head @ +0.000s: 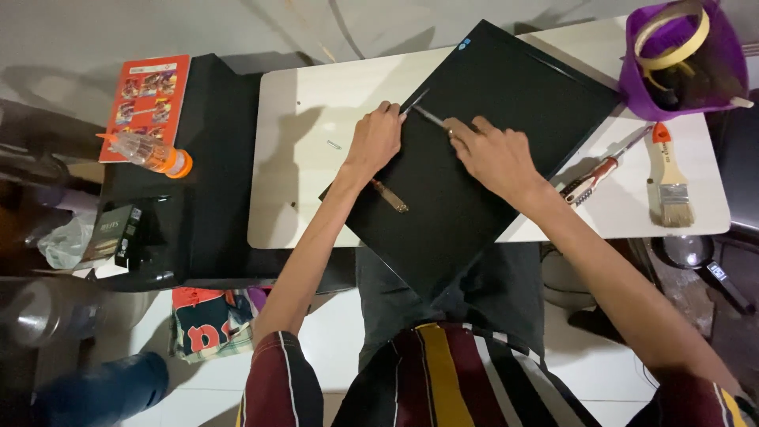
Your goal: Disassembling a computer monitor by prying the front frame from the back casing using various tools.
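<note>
In the head view, a black flat panel point(474, 150) lies tilted like a diamond across a small white table point(308, 158), its near corner hanging over the table's near edge. The left hand point(373, 141) rests on the panel's far-left edge, fingers curled around a thin metal tool point(414, 101). The right hand point(494, 154) lies on the panel just beside it, closed on a second slim metal tool point(431, 119) whose tip points toward the left hand. A small brown-handled tool point(390, 196) lies on the panel near the left wrist.

Judging by this, work on the panel's edge looks under way: the panel seems whole and closed, with no part visibly lifted off.

Far left, an orange rectangular booklet point(146, 101) with small pictures lies on a black surface; an orange-capped clear bottle point(146, 152) rests at its near edge, a small black box point(118, 231) nearer. On the right are a purple bucket point(636, 87), a paintbrush point(670, 178) and a red-handled screwdriver point(597, 175).
</note>
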